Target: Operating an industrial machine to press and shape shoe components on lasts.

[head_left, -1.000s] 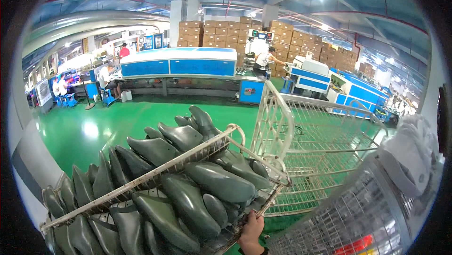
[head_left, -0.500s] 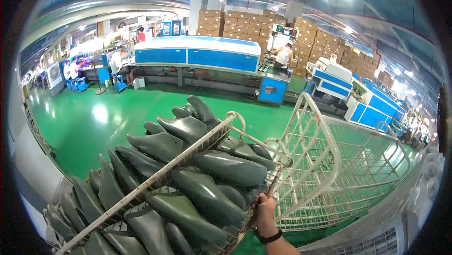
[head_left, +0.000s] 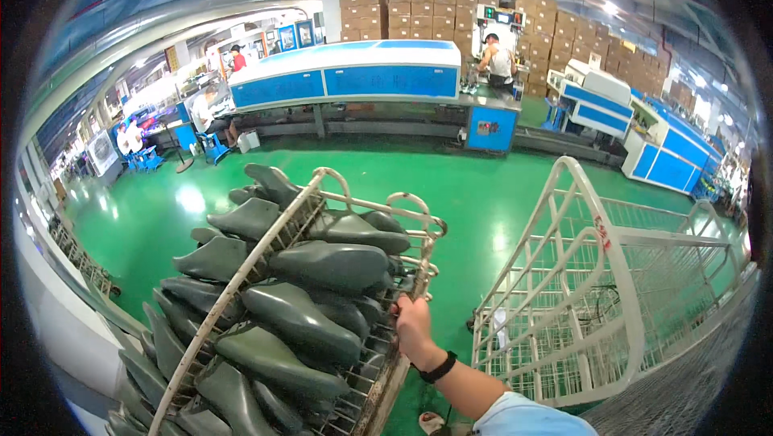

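Observation:
My right hand, with a black band on its wrist, is closed around the right edge rail of a worn cream metal rack. The rack is loaded with many dark green shoe lasts, lying on their sides in overlapping rows on both sides of a long slanting bar. One shoe last lies just left of my fingers, apart from them. My left hand is outside the picture.
An off-white wire rack stands to the right across a strip of green floor. A long blue and white machine runs along the far side, with people working beside it. Stacked cartons rise behind. Part of a foot shows below.
The loaded rack and my right hand have shifted left in view, and more of my forearm and a light blue sleeve shows. The wider floor gap separates the two racks. My grip stays closed.

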The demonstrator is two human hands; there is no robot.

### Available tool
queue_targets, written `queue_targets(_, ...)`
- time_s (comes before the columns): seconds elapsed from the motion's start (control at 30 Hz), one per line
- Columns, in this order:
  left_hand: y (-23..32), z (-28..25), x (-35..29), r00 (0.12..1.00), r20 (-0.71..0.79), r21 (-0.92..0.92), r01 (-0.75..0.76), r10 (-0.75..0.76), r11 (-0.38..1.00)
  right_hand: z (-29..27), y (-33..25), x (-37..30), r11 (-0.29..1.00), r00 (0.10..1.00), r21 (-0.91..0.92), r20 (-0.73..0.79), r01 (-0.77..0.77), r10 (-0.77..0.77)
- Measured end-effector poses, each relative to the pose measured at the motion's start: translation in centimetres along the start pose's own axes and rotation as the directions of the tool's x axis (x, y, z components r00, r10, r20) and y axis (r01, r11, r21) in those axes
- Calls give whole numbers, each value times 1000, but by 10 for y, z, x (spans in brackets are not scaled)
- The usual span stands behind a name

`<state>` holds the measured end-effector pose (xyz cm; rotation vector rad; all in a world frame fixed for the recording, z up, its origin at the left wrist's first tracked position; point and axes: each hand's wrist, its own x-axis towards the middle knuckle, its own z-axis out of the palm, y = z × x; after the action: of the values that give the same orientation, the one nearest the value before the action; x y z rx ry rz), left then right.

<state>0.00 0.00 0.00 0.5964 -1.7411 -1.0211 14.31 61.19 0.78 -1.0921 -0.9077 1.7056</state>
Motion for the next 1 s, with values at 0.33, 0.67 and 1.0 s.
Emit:
queue_targets(0.33,13,0,-65,972,208,27,107,-111,994,76,39,131,987,991,-158,132,-14,35)
queue_targets(0.67,-45,-174,-259,844,-366,199,482,-391,853,140,45,249,995,913,-98,405,-13,52)
queue_targets(1.0,84,-86,-444,752,-471,36,539,-462,841,243,129,363,977,790,-193,584,-90,188)
